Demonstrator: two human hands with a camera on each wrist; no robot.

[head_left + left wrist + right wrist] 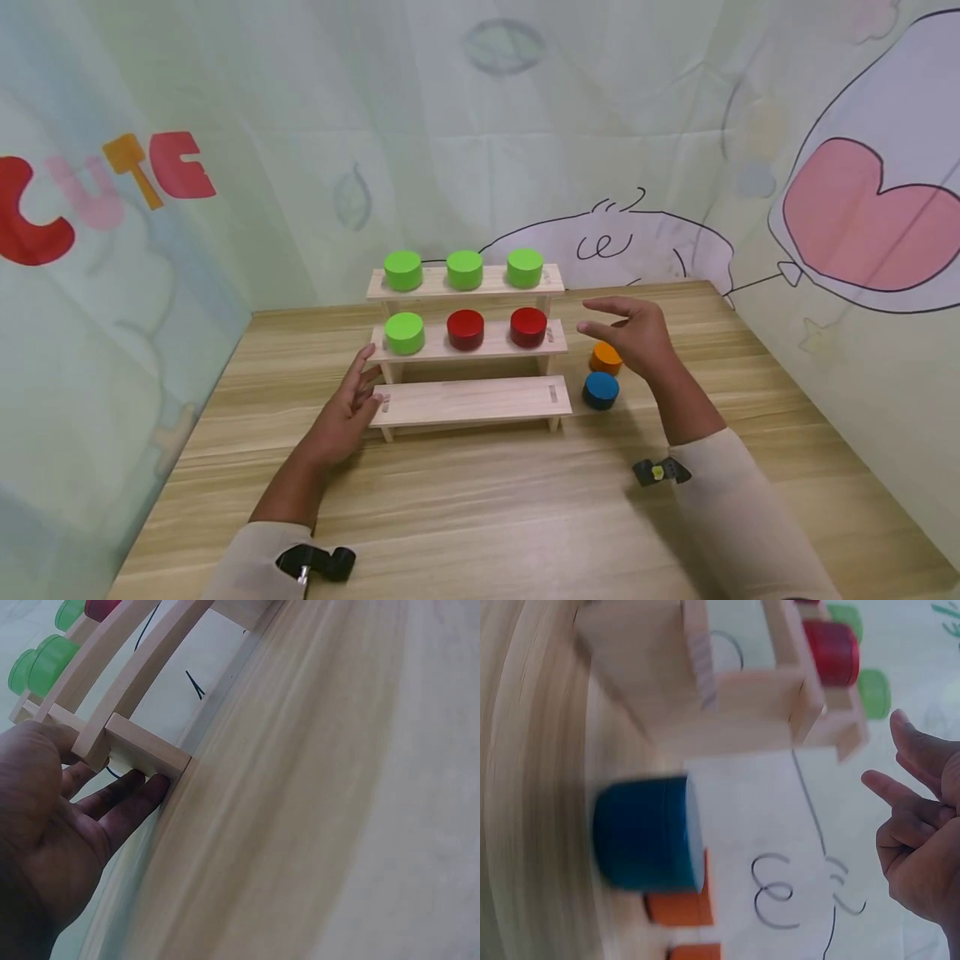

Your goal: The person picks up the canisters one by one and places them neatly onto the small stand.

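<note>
A three-step wooden rack (472, 402) stands on the table. My left hand (341, 421) holds its left end, thumb at the lowest board and fingers against the leg (146, 746). On the top step sit three green discs (465, 270). The middle step bears a green disc (405, 333) at left and two red discs (465, 330). Right of the rack, my right hand (637, 333) hovers with thumb and index finger apart, holding nothing. Below it a blue disc (601, 390) stands in front of an orange disc (606, 358); a second orange piece (694, 952) shows in the right wrist view.
The wood-grain table (480, 517) ends at a printed curtain (420, 150) close behind the rack, and the curtain continues along both sides. Black camera mounts (315, 562) sit on both sleeves.
</note>
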